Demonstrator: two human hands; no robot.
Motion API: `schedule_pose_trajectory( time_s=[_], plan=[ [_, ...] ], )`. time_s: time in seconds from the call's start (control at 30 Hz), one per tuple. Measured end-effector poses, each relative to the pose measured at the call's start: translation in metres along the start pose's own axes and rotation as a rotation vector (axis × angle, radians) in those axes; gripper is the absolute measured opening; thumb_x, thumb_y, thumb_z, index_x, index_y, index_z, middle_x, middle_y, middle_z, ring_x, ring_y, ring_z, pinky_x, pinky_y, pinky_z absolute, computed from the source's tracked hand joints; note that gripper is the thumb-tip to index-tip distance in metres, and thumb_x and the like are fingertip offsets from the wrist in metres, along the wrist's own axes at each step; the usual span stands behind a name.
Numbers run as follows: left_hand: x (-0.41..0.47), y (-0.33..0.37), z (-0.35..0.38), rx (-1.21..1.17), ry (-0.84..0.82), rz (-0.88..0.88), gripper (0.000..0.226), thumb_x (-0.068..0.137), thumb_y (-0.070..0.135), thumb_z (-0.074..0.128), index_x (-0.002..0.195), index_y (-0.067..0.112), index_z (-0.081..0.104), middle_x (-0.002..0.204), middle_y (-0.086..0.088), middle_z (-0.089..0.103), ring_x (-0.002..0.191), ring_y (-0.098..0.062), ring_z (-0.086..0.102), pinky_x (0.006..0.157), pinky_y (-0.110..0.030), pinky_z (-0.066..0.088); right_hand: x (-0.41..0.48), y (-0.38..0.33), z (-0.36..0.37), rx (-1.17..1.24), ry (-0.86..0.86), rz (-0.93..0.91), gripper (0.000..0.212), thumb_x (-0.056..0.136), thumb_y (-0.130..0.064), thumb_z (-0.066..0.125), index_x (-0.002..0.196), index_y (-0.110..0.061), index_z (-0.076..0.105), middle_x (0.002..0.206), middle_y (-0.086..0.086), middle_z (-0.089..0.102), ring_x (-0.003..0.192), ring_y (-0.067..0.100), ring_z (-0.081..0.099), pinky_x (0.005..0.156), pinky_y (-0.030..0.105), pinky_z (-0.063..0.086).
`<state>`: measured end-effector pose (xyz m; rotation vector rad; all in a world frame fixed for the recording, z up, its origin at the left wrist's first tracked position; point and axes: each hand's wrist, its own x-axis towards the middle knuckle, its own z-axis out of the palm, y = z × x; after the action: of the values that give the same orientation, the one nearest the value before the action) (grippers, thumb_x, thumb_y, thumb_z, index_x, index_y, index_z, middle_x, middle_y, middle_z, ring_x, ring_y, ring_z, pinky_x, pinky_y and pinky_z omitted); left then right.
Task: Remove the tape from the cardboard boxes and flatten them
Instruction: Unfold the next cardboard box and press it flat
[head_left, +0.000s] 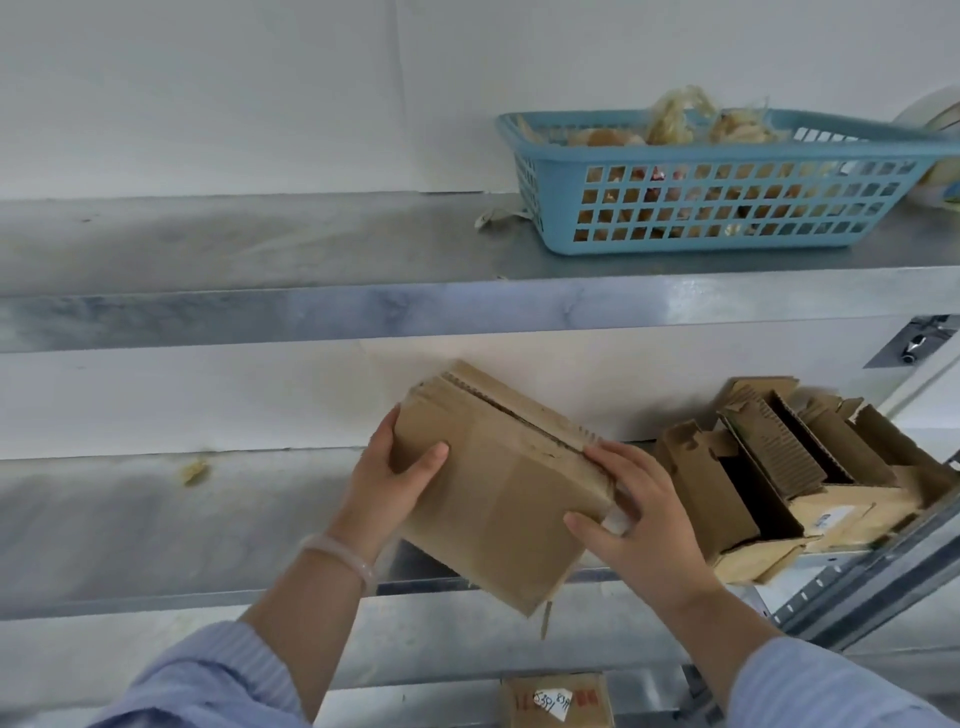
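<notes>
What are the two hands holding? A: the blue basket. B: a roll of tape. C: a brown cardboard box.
C: the left hand and right hand both grip the brown cardboard box, one at each side, while the blue basket sits untouched on the upper shelf.

A plain white wall (208, 93) backs a dull galvanised steel upper shelf (234, 244) and a matching lower shelf (156, 519) (both blotchy); a perforated grey metal upright (831, 579) slants at right.
</notes>
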<state>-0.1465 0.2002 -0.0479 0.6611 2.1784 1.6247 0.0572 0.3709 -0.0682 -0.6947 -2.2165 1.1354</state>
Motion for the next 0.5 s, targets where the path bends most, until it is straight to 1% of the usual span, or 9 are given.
schedule_pose_trajectory(
  time_s=[0.07, 0.13, 0.17, 0.2, 0.27, 0.3, 0.33, 0.43, 0.5],
  plan=[
    [-0.006, 0.003, -0.005, -0.052, 0.022, 0.060, 0.054, 0.085, 0.030, 0.070, 0.134, 0.031, 0.047, 0.121, 0.014, 0.059, 0.105, -0.001, 0.057, 0.090, -0.021, 0.046, 0.009, -0.003, -0.004, -0.087, -0.035, -0.083, 0.070, 0.071, -0.033, 0.082, 0.134, -0.036, 0.051, 0.142, -0.021, 0.036, 0.131, -0.007, 0.030, 0.111, 0.028, 0.034],
    [-0.011, -0.002, -0.009, -0.097, 0.004, 0.096, 0.046, 0.086, 0.018, 0.069, 0.125, 0.034, 0.050, 0.113, 0.016, 0.062, 0.095, 0.008, 0.059, 0.075, -0.013, 0.050, 0.019, -0.004, -0.006, -0.177, -0.102, -0.158, 0.072, 0.075, -0.030, 0.080, 0.137, -0.038, 0.046, 0.149, -0.019, 0.029, 0.135, -0.004, 0.026, 0.113, 0.028, 0.029],
    [-0.013, -0.006, -0.010, -0.096, -0.008, 0.095, 0.045, 0.086, 0.016, 0.069, 0.121, 0.037, 0.049, 0.110, 0.017, 0.062, 0.093, 0.008, 0.059, 0.069, -0.012, 0.050, 0.023, -0.003, -0.006, -0.210, -0.143, -0.175, 0.071, 0.078, -0.028, 0.078, 0.138, -0.040, 0.043, 0.152, -0.019, 0.025, 0.138, 0.000, 0.025, 0.115, 0.031, 0.030],
    [-0.014, -0.011, -0.011, -0.098, -0.022, 0.083, 0.044, 0.087, 0.016, 0.068, 0.119, 0.039, 0.049, 0.110, 0.017, 0.062, 0.095, 0.005, 0.060, 0.067, -0.013, 0.050, 0.026, -0.003, -0.005, -0.237, -0.187, -0.170, 0.069, 0.081, -0.027, 0.076, 0.137, -0.045, 0.041, 0.154, -0.021, 0.020, 0.140, 0.003, 0.024, 0.116, 0.034, 0.030],
    [-0.016, -0.026, -0.012, -0.115, -0.036, 0.040, 0.039, 0.088, 0.022, 0.069, 0.118, 0.039, 0.051, 0.111, 0.012, 0.064, 0.103, -0.008, 0.061, 0.071, -0.016, 0.051, 0.029, -0.001, 0.000, -0.311, -0.253, -0.165, 0.065, 0.085, -0.029, 0.070, 0.133, -0.055, 0.035, 0.157, -0.024, 0.012, 0.143, 0.007, 0.022, 0.117, 0.038, 0.030],
    [-0.017, -0.034, -0.013, -0.112, -0.027, 0.029, 0.037, 0.088, 0.024, 0.068, 0.118, 0.038, 0.053, 0.111, 0.010, 0.066, 0.104, -0.013, 0.062, 0.074, -0.018, 0.052, 0.030, 0.001, 0.003, -0.353, -0.255, -0.187, 0.064, 0.086, -0.031, 0.069, 0.132, -0.058, 0.034, 0.158, -0.023, 0.011, 0.144, 0.008, 0.020, 0.118, 0.038, 0.029],
    [-0.019, -0.039, -0.013, -0.101, -0.013, 0.025, 0.035, 0.089, 0.023, 0.067, 0.118, 0.038, 0.054, 0.111, 0.009, 0.066, 0.104, -0.014, 0.062, 0.076, -0.018, 0.052, 0.032, 0.002, 0.006, -0.399, -0.247, -0.209, 0.063, 0.086, -0.033, 0.068, 0.133, -0.057, 0.034, 0.159, -0.021, 0.011, 0.145, 0.009, 0.018, 0.118, 0.040, 0.027],
    [-0.022, -0.047, -0.014, -0.027, 0.002, 0.049, 0.036, 0.092, 0.021, 0.062, 0.119, 0.042, 0.053, 0.112, 0.010, 0.066, 0.103, -0.009, 0.062, 0.077, -0.017, 0.051, 0.041, -0.005, 0.016, -0.558, -0.184, -0.272, 0.063, 0.083, -0.047, 0.066, 0.140, -0.038, 0.042, 0.158, -0.013, 0.022, 0.148, 0.008, 0.009, 0.122, 0.040, 0.017],
    [-0.023, -0.050, -0.013, 0.001, 0.001, 0.059, 0.037, 0.093, 0.024, 0.061, 0.125, 0.040, 0.053, 0.113, 0.011, 0.066, 0.103, -0.006, 0.062, 0.079, -0.017, 0.052, 0.047, -0.012, 0.022, -0.653, -0.170, -0.292, 0.065, 0.082, -0.054, 0.065, 0.139, -0.028, 0.045, 0.155, -0.009, 0.032, 0.148, 0.011, 0.016, 0.122, 0.035, 0.009]
  ],
)
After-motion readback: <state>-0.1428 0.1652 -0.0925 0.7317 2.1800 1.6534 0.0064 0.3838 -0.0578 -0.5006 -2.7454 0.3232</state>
